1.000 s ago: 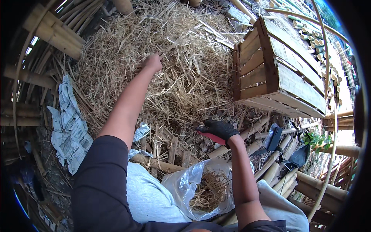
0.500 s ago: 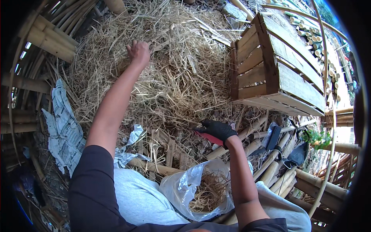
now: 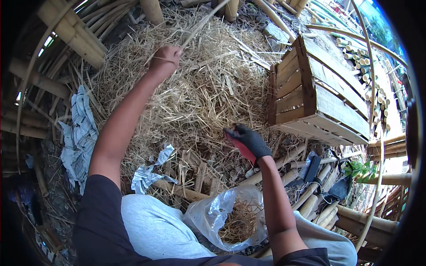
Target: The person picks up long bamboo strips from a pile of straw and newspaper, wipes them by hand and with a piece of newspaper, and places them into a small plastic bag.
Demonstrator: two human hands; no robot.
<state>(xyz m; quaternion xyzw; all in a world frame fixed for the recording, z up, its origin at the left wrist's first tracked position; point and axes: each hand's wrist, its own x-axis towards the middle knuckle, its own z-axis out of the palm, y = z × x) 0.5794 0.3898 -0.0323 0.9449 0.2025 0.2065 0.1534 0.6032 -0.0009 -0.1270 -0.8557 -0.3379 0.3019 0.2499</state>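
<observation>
My bare left hand (image 3: 166, 61) is closed around one end of a thin bamboo strip (image 3: 204, 23), which slants up and right over the far part of the straw. Beneath both hands spreads a wide heap of dry straw (image 3: 191, 99). My right hand (image 3: 248, 142), in a black and red glove, hovers at the near edge of the heap with its fingers apart and nothing visible in them. Close to my lap stands a clear plastic bag (image 3: 202, 217) holding finer, browner straw (image 3: 242, 221).
A slatted wooden crate (image 3: 339, 97) sits on the right. Crumpled newspaper (image 3: 80, 139) lies at left, with a smaller torn piece (image 3: 148, 175) nearer me. Bamboo poles (image 3: 306, 195) and a dark phone-like object (image 3: 313, 168) are at right. Cut bamboo (image 3: 372, 84) is stacked behind the crate.
My left hand now grips a bamboo strip, raised from the straw, where before no raised strip showed. My right hand has lifted slightly and turned. The whole view has shifted a little.
</observation>
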